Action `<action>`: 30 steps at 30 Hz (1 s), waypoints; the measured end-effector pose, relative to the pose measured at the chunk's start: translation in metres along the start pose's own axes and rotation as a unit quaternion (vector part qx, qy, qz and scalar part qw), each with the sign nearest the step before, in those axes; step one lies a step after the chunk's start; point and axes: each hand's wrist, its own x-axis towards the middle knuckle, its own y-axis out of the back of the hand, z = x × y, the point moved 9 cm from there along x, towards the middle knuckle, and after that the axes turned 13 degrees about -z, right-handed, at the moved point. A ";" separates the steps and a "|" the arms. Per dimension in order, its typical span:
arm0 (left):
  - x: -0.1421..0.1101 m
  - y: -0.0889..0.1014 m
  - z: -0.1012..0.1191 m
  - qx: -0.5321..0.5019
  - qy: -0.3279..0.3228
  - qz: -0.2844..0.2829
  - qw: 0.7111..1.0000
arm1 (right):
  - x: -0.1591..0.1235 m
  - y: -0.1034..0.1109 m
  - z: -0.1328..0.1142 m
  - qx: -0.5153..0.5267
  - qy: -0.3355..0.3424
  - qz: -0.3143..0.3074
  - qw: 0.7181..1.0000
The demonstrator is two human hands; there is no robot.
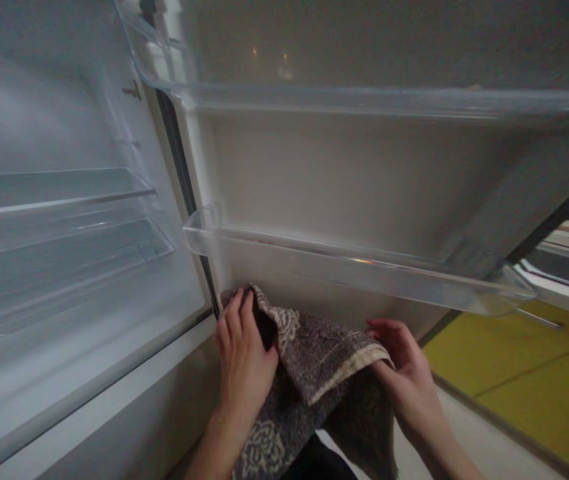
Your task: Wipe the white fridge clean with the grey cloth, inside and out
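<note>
A dark grey-brown towel (334, 350) with pale floral patterning and a cream hem hangs between my two hands, low against the inner side of an open fridge door (344, 173). My left hand (244, 353) presses the towel's left end near the door's hinge-side edge, its fingers bent over the cloth. On the other side, my right hand (409, 367) grips the hemmed corner, thumb under the fold and fingers curled behind it. Just above both hands runs a clear plastic door shelf (354, 267). The towel's lower part drops toward my lap.
At left is the fridge interior with clear glass shelves (54, 193) and a white bottom ledge (94, 407). Another clear door shelf (364, 100) spans the top. Beyond the door at right lies a yellow-green surface (519, 373).
</note>
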 end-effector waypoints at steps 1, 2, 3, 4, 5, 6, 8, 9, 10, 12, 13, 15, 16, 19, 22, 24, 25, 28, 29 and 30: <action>0.003 -0.006 0.003 0.024 0.002 -0.023 0.999 | 0.000 0.009 -0.007 -0.103 0.038 0.008 0.994; 0.006 -0.014 0.005 0.050 0.002 -0.063 0.997 | -0.002 0.014 -0.012 -0.206 0.072 0.008 0.976; 0.008 -0.023 0.007 0.072 -0.003 -0.115 0.991 | -0.005 0.014 -0.015 -0.300 0.098 0.003 0.949; 0.008 -0.033 0.010 0.084 -0.017 -0.172 0.981 | -0.007 0.011 -0.015 -0.383 0.113 -0.005 0.917; 0.007 -0.041 0.013 0.084 -0.037 -0.224 0.970 | -0.009 0.008 -0.013 -0.452 0.115 -0.011 0.885; 0.004 -0.045 0.018 0.076 -0.061 -0.261 0.960 | -0.009 0.005 -0.010 -0.508 0.103 -0.015 0.855; -0.003 -0.046 0.027 0.055 -0.114 -0.306 0.943 | -0.004 0.000 0.000 -0.584 0.039 -0.035 0.810; -0.006 -0.045 0.029 0.045 -0.135 -0.320 0.937 | 0.000 -0.001 0.006 -0.609 -0.009 -0.057 0.791; -0.008 -0.044 0.031 0.039 -0.151 -0.330 0.931 | 0.005 -0.002 0.012 -0.625 -0.057 -0.086 0.774; -0.009 -0.041 0.029 0.026 -0.174 -0.347 0.921 | 0.011 -0.004 0.018 -0.636 -0.128 -0.152 0.746; -0.008 -0.039 0.026 0.015 -0.183 -0.357 0.916 | 0.014 -0.005 0.018 -0.636 -0.148 -0.181 0.736; -0.002 -0.032 0.018 -0.013 -0.197 -0.362 0.911 | 0.017 -0.007 0.017 -0.630 -0.171 -0.230 0.722; 0.002 -0.027 0.013 -0.027 -0.201 -0.357 0.912 | 0.017 -0.007 0.017 -0.627 -0.180 -0.249 0.716; 0.014 -0.008 -0.002 -0.027 -0.190 -0.320 0.928 | 0.015 -0.007 0.019 -0.619 -0.200 -0.280 0.706; 0.013 -0.001 -0.004 0.022 -0.165 -0.301 0.939 | 0.018 -0.017 0.018 -0.586 -0.158 -0.287 0.741; 0.005 -0.008 0.008 0.032 -0.169 -0.306 0.936 | 0.024 -0.030 0.012 -0.547 -0.092 -0.288 0.780; -0.001 -0.014 0.016 0.032 -0.180 -0.311 0.933 | 0.026 -0.037 0.008 -0.526 -0.061 -0.289 0.798; -0.016 -0.036 0.035 0.037 -0.229 -0.315 0.920 | 0.030 -0.053 0.008 -0.467 -0.025 -0.333 0.819; -0.020 -0.040 0.039 0.032 -0.249 -0.309 0.917 | 0.028 -0.058 0.012 -0.450 -0.033 -0.363 0.815; -0.023 -0.041 0.040 0.022 -0.267 -0.298 0.916 | 0.024 -0.061 0.016 -0.435 -0.043 -0.393 0.809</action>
